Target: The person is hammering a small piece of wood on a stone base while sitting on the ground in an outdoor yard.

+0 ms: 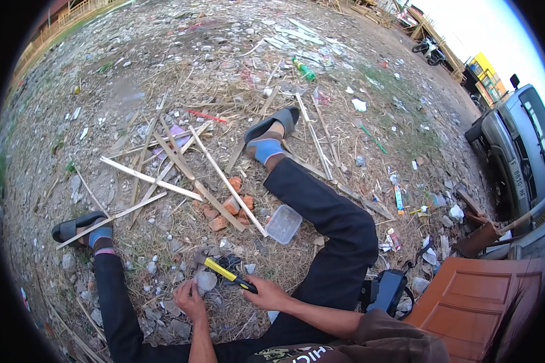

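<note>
My right hand (266, 294) is wrapped round the black grip of a hammer (223, 270) with a yellow handle. Its dark head points up and left, over the ground just beyond a pale grey stone (206, 281). Close against the left side of that stone is my left hand (189, 297), fingers bent and drawn together. Anything pinched in those fingertips is too small to make out. Some black material (229, 262) lies on the ground behind the hammer handle.
Wooden strips (154, 178) lie crossed between my feet, beside broken red bricks (218, 224) and a clear plastic box (284, 224). A black bag (389, 290) and brown door panel (466, 296) are at right. Farther off are a green bottle (303, 69) and parked vehicle (518, 139).
</note>
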Available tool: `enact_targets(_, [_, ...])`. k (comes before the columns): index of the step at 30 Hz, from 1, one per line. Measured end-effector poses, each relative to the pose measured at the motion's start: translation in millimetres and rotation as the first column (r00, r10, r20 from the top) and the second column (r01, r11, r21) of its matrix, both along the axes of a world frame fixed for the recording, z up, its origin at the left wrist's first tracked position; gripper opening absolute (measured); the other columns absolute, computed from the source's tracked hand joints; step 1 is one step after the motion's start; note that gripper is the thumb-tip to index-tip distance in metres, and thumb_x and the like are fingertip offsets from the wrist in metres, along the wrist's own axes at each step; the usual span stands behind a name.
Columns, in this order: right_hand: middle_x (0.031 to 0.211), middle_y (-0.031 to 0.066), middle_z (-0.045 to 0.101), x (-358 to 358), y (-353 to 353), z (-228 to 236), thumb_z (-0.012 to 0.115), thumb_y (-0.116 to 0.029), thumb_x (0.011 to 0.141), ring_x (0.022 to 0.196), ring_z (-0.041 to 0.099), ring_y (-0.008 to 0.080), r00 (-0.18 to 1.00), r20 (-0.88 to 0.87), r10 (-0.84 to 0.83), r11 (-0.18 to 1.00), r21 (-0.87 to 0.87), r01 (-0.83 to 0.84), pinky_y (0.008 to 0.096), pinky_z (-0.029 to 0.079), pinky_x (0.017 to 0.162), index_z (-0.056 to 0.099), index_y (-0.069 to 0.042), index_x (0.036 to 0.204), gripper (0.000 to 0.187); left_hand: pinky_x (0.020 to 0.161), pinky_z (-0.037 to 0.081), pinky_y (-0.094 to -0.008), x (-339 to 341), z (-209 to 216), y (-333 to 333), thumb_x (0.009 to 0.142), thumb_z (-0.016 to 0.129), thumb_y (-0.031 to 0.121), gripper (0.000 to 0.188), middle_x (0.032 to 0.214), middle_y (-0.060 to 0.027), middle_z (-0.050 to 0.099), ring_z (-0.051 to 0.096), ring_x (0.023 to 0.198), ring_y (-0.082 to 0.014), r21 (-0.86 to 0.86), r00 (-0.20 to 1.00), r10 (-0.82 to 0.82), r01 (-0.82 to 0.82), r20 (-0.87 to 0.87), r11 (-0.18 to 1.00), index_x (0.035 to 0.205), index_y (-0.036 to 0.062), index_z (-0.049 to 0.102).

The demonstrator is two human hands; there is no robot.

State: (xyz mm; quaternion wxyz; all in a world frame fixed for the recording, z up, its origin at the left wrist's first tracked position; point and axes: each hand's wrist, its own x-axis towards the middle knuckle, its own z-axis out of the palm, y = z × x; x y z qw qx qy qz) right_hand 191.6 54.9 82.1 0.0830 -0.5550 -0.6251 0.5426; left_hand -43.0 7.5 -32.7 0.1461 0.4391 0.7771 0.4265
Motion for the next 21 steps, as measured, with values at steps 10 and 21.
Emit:
enact_targets(10, [0.068, 0.0150, 0.060, 1, -1, -7, 0.065, -0.030, 0.094, 0.061, 0.064, 0.0307, 0.998, -0.037, -0.045, 0.993, -0.110, 0.041, 0.0445, 0.046, 0.059, 0.057, -0.003, 0.120, 0.038, 0.089, 0.042, -0.0445, 3, 3, 2, 0.088, 0.071, 0.008, 0.007, 0.097, -0.0097, 0.066, 0.056, 0.094, -0.0314, 0.075, 0.985, -0.145, 0.152, -0.090, 0.985, 0.090, 0.0016, 0.070])
enact_targets(21, [0.070, 0.0154, 0.061, 4, -6, -20, 0.065, -0.031, 0.094, 0.063, 0.065, 0.0312, 1.000, 0.013, 0.007, 0.999, 0.038, -0.008, 0.0446, 0.047, 0.060, 0.056, -0.003, 0.123, 0.041, 0.085, 0.041, -0.0440, 5, 3, -1, 0.085, 0.074, 0.011, 0.008, 0.093, -0.0057, 0.066, 0.058, 0.092, -0.0288, 0.046, 0.940, -0.168, 0.190, -0.296, 0.981, 0.090, 0.0071, 0.071])
